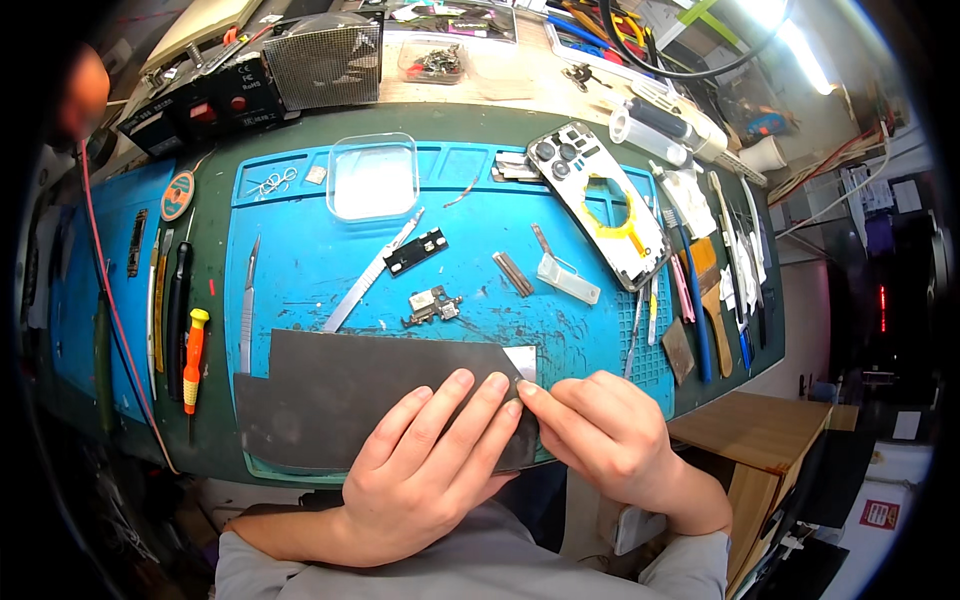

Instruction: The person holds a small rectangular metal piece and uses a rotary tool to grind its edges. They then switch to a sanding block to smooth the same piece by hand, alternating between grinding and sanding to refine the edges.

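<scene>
While pinned flat, sheet [350,395] lengthwise left-right.

One view only, from the person's head, looking steeply down and a little forward over the counter [300,120]. The lens is a wide fisheye: the counter's edges bow toward the rim and the corners go black. It sits close above the work, so the left hand [425,465] and right hand [600,430] fill the lower middle, with the forearms entering from the bottom edge. The blue mat [320,260] lies at the centre, the far clutter along the top. At the right rim the view runs past the counter's edge down to the floor [800,330].
</scene>
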Tool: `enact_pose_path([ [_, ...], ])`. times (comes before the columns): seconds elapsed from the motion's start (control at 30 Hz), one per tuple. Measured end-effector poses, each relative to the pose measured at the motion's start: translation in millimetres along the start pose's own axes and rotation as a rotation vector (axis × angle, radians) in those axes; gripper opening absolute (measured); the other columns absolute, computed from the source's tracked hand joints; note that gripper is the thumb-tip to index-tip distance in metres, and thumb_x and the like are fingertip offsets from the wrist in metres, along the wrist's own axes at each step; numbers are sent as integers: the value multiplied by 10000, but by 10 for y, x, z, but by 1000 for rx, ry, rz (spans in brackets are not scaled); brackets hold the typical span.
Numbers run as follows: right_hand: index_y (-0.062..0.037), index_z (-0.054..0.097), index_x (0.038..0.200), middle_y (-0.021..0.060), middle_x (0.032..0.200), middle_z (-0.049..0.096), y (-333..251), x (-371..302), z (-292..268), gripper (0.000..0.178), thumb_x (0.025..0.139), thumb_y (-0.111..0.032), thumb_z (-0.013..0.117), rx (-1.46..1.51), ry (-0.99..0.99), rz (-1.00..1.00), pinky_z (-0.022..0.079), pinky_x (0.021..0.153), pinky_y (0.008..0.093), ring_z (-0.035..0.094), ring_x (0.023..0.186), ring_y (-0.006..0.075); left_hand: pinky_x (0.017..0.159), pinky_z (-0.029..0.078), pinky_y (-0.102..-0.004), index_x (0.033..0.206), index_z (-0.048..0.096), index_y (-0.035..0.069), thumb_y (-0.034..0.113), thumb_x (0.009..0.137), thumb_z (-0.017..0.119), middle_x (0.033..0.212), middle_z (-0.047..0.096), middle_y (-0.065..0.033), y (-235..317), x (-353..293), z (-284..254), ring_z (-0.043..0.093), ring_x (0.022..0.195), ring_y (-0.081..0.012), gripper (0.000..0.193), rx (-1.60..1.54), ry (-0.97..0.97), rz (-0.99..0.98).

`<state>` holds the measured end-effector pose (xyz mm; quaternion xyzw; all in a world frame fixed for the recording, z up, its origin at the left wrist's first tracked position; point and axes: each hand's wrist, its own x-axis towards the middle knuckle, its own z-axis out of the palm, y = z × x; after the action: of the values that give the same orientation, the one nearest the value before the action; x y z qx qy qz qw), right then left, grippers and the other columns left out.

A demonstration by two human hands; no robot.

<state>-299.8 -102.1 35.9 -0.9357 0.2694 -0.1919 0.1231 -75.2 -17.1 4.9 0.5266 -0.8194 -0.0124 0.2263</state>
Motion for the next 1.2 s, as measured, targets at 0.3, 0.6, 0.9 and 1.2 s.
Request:
enact_pose_path([
  [0.3, 67, 758, 1214, 76, 945, 640, 6, 23, -22, 490, 728, 1, 775, -8, -10, -4, 495, 595, 319, 594, 700, 200, 1135, 483, -433, 1330, 779, 134, 480, 974, 719, 1449, 715, -54, -13, 5, -16, 633, 1367, -274, 500, -9, -12, -6],
  [0.6, 69, 758, 1224, 78, 930, 629, -23, -42, -6, 505, 722, 22, 764, 5, -8, 9, 489, 591, 320, 581, 689, 198, 1137, 483, -430, 1335, 776, 130, 478, 975, 713, 1453, 710, -57, -9, 1, -11, 635, 1365, -271, 505, -4, 0, -9],
  [0.9, 77, 754, 1197, 72, 911, 621, -42, 31, 14, 475, 723, 48, 767, 27, 1, 18, 486, 592, 330, 581, 689, 196, 1140, 482, -431, 1352, 766, 118, 468, 963, 714, 1465, 703, -65, -12, -21, -20, 629, 1376, -272, 526, -12, -10, 1],
  [1.2, 79, 746, 1220, 84, 940, 627, -5, 18, -35, 494, 729, 30, 764, 2, -33, -2, 496, 609, 325, 597, 717, 207, 1134, 487, -435, 1350, 767, 120, 469, 958, 726, 1455, 711, -61, -17, 4, -9, 638, 1369, -273, 526, -14, 5, -10],
])
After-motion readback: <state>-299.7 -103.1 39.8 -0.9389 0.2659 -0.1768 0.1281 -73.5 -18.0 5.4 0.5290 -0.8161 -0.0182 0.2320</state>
